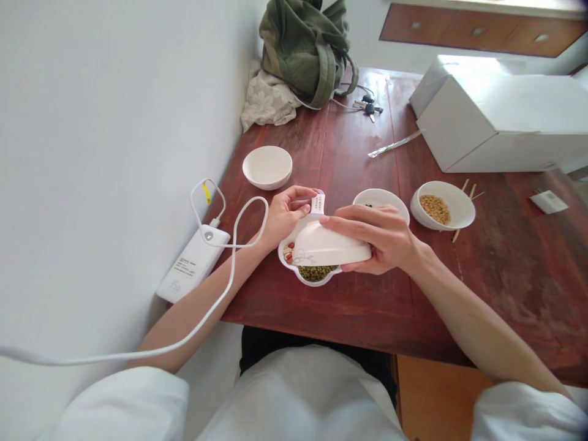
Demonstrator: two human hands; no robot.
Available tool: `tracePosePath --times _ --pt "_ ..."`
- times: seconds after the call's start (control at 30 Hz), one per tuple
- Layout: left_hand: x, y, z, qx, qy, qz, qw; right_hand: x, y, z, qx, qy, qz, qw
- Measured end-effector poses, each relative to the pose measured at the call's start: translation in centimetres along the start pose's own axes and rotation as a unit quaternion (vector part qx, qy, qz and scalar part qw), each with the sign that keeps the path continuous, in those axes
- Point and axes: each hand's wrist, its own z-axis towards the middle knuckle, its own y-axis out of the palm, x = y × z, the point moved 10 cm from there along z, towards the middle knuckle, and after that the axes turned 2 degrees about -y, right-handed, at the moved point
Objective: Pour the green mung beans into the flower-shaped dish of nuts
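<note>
My right hand [374, 239] grips a white ceramic bowl [328, 244], tilted and rim-down, over a white divided dish [294, 275]. The bowl hides most of the dish. Mung beans [316, 273] and red beans [288, 251] show in the dish's uncovered compartments. My left hand [287, 214] pinches a small white printed packet [318, 204] at the bowl's far edge. Just beyond my right hand stands a white bowl of dark beans [379, 198]. To its right, a white bowl holds soybeans [434, 209]. An unfilled white bowl [267, 167] sits beyond my left hand.
A white power bank [193, 263] and its cable lie by the wall, left of the reddish wooden table [331, 309]. Farther back are keys [367, 107], a green bag [305, 52], a large white box [500, 119], and scattered wooden sticks [468, 190].
</note>
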Motion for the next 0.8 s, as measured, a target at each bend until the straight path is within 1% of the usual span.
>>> tracePosePath --times 0.17,0.2,0.27,0.3,0.4,0.43,0.5,0.57,0.63,0.73,0.8 --pt "0.2 0.2 0.0 -0.012 0.000 0.003 1.000 1.0 -1.4 0.1 0.049 0.034 0.031 0.998" --pt "0.5 0.2 0.0 -0.014 0.013 0.022 1.000 1.2 -1.7 0.0 0.060 0.042 0.034 0.997" --pt "2.0 0.1 -0.2 -0.010 0.066 0.105 0.992 1.7 -2.4 -0.3 0.088 0.064 0.033 0.994" --pt "3.0 0.1 -0.4 -0.004 0.104 0.163 0.981 2.1 -2.8 -0.5 0.105 0.078 0.029 0.991" --pt "5.9 0.4 -1.5 0.006 0.217 0.316 0.923 3.0 -4.0 -1.3 0.160 0.124 0.012 0.979" --pt "6.4 0.8 -1.9 -0.005 0.242 0.345 0.907 3.3 -4.5 -1.6 0.178 0.140 0.008 0.974" --pt "6.8 1.9 -2.8 -0.054 0.270 0.385 0.881 4.0 -5.1 -2.0 0.203 0.178 0.012 0.963" --pt "6.6 3.4 -3.7 -0.114 0.282 0.426 0.852 4.6 -5.7 -2.4 0.220 0.220 0.015 0.950" --pt "5.8 4.7 -4.4 -0.154 0.270 0.477 0.822 4.9 -6.6 -2.8 0.249 0.253 -0.007 0.935" --pt "4.1 6.1 -5.1 -0.190 0.223 0.550 0.782 4.8 -7.7 -3.6 0.299 0.270 -0.039 0.915" --pt "3.3 7.0 -5.5 -0.207 0.214 0.582 0.757 5.3 -7.3 -4.3 0.293 0.283 -0.017 0.913"
